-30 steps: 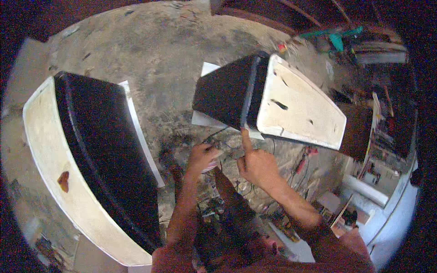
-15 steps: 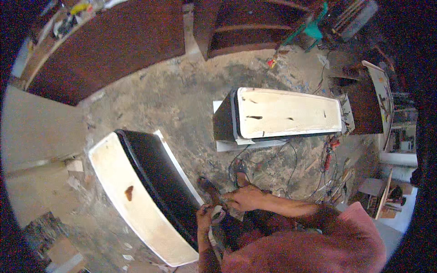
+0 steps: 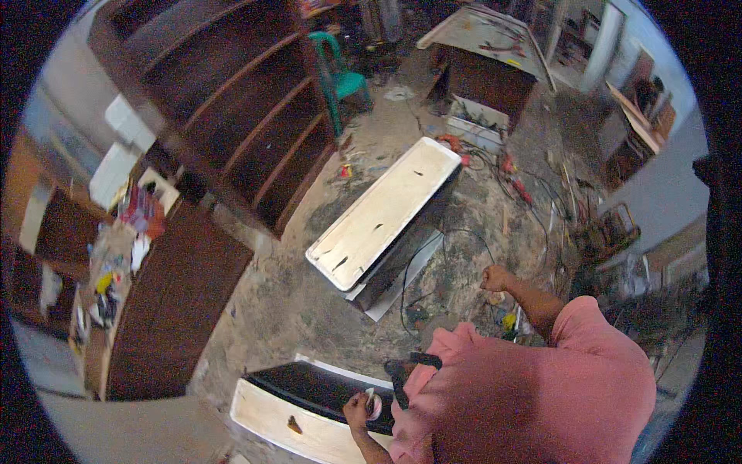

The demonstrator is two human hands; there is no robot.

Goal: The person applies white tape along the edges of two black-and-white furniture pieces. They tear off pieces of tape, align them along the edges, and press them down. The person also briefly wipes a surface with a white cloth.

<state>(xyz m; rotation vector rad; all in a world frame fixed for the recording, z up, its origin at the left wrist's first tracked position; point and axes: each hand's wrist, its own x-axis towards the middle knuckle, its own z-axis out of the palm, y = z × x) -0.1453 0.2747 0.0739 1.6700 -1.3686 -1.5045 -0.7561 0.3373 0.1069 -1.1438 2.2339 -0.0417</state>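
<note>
The left hand grips a pale tape roll over the nearer cream-faced black box. The right hand is curled closed, well apart, nothing visible inside. I would advise a firm pinch on the roll's rim.

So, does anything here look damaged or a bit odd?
Yes. The nearer piece by the left hand has a brown blotch on its pale face. The middle piece carries several dark marks on its pale top. They break up otherwise plain surfaces; whether stains or holes, I can't tell.
</note>
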